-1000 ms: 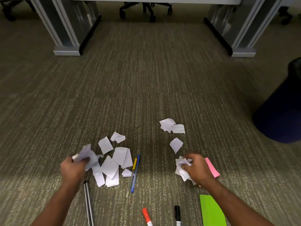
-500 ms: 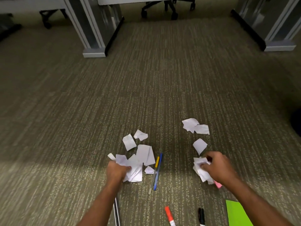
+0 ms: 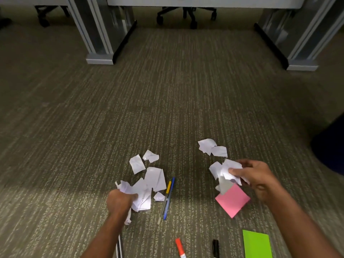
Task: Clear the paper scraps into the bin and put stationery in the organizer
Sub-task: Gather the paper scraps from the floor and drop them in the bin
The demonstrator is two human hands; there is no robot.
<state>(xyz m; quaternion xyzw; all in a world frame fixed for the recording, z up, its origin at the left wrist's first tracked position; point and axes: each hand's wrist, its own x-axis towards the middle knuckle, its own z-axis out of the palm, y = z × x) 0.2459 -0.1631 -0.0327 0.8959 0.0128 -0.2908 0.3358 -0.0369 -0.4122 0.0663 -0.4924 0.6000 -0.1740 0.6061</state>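
Note:
White paper scraps lie on the carpet in two groups. My left hand [image 3: 120, 202] is closed around a bunch of crumpled scraps [image 3: 141, 194] at the left pile, low on the floor. My right hand [image 3: 255, 176] grips a wad of scraps [image 3: 228, 171], lifted just above a pink sticky pad [image 3: 232, 200]. More loose scraps [image 3: 212, 147] lie beyond the right hand, and others [image 3: 137, 163] beyond the left. A blue pen [image 3: 169, 198] and a yellow-capped pen [image 3: 164, 201] lie side by side between the piles. The organizer is not in view.
A dark blue bin [image 3: 331, 146] stands at the right edge. Near the bottom edge lie a red marker [image 3: 180, 247], a black marker [image 3: 216, 247] and a green pad [image 3: 257, 243]. Grey desk legs [image 3: 100, 43] and office chair bases [image 3: 186, 13] stand at the far end of the carpet.
My right hand has lifted its wad of scraps up and away, uncovering the pink pad. My left hand stays clenched on the left pile. The view has swung, bringing the bin back in.

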